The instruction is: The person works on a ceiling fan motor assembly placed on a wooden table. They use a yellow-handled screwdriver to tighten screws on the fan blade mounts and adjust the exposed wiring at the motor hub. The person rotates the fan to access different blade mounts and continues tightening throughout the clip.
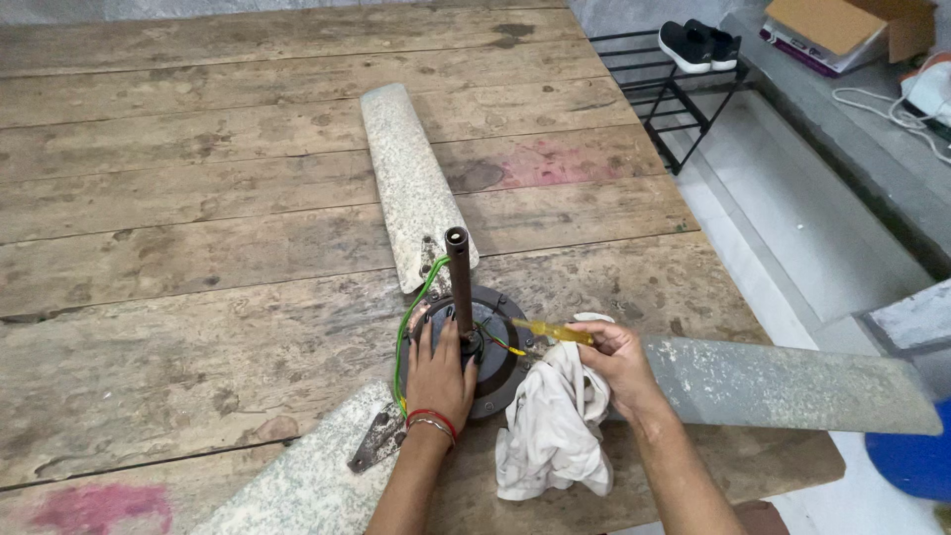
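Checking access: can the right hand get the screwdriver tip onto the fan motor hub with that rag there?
Probably yes. The right hand holds the yellow screwdriver above the white rag, tip already at the motor hub; the left hand lies beside it.

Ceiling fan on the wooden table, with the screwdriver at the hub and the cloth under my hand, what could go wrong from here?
1. The fan blade on the right juts past the table edge; a bump could swing the fan.
2. The screwdriver tip sits near the loose green and yellow wires; a slip might nick them or the left hand on the motor hub.
3. The white cloth in the right hand may loosen the grip.
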